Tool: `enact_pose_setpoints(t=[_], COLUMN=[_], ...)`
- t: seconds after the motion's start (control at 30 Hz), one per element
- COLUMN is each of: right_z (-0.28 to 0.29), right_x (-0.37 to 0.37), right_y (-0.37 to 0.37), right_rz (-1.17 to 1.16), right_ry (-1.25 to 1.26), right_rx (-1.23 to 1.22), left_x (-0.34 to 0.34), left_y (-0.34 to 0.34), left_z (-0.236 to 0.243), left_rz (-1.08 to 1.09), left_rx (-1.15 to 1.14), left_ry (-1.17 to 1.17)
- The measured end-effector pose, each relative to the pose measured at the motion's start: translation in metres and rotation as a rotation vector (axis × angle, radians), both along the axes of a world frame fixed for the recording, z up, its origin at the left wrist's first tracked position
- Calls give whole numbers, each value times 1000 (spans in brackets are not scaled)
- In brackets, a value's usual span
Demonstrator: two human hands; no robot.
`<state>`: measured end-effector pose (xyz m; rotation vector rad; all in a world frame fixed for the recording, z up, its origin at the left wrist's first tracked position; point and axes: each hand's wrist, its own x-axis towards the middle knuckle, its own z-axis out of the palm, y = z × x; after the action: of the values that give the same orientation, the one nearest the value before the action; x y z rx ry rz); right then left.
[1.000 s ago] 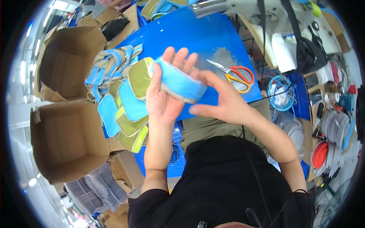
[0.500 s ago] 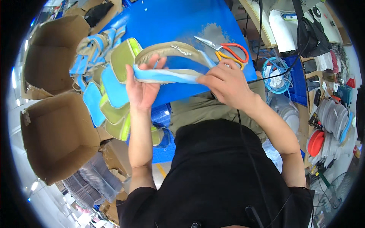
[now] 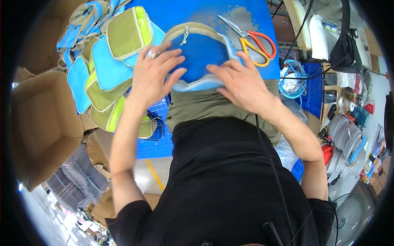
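Note:
A loop of beige and light-blue fabric band (image 3: pixel 199 85) stands on edge at the blue table's near edge. Its metal zipper pull (image 3: pixel 184 36) hangs inside the far side. My left hand (image 3: pixel 156 76) is over the loop's left side, palm down with fingers spread, slightly blurred. At the right side, my right hand (image 3: pixel 246 84) has bent fingers around the band, one reaching inside the loop. Just beyond that hand lie scissors (image 3: pixel 256 47) with red and orange handles, blades apart. Left of my left hand, a green mesh panel (image 3: pixel 127 35) rests on a light-blue panel (image 3: pixel 111 63).
Several more green and blue pieces overhang the table's left edge, with blue-beige straps (image 3: pixel 88 20) behind. An open cardboard box (image 3: pixel 45 123) stands at the left. To the right are a blue bin (image 3: pixel 312 90) and a black bag (image 3: pixel 344 51). A black cable hangs by my right forearm.
My left hand has turned from palm up under the band to palm down over it. The band has opened into a rounder loop and come down to the table. The view has shifted.

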<state>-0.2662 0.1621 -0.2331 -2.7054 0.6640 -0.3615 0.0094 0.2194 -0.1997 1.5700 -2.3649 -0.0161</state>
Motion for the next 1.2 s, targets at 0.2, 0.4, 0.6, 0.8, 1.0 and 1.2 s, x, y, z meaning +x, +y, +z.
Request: enact_pose_setpoints(t=[0.2,0.4,0.6,0.8,1.0,1.2], right_z=[16,14,19,26,28,23], right_x=[-48,-68,-37,-9,-1,-1], right_y=[-8,-1,-6,-22,-22,-28], right_rz=[-29,-153,-210,-98,-141,-97], right_ry=[-82,-86,-275,-405,-362,-427], right_rx=[-24,64,197,331,606,607], left_x=[63,35,17,-36,-24,-15], left_y=[-54,-69,-73,-51,-47,-44], left_z=[6,15,13,21,19,20], left_rz=[61,20,-29,-263,-155,-159], left_rx=[35,-22,-124,347,411,500], left_ry=[-324,-334,36,358,556,591])
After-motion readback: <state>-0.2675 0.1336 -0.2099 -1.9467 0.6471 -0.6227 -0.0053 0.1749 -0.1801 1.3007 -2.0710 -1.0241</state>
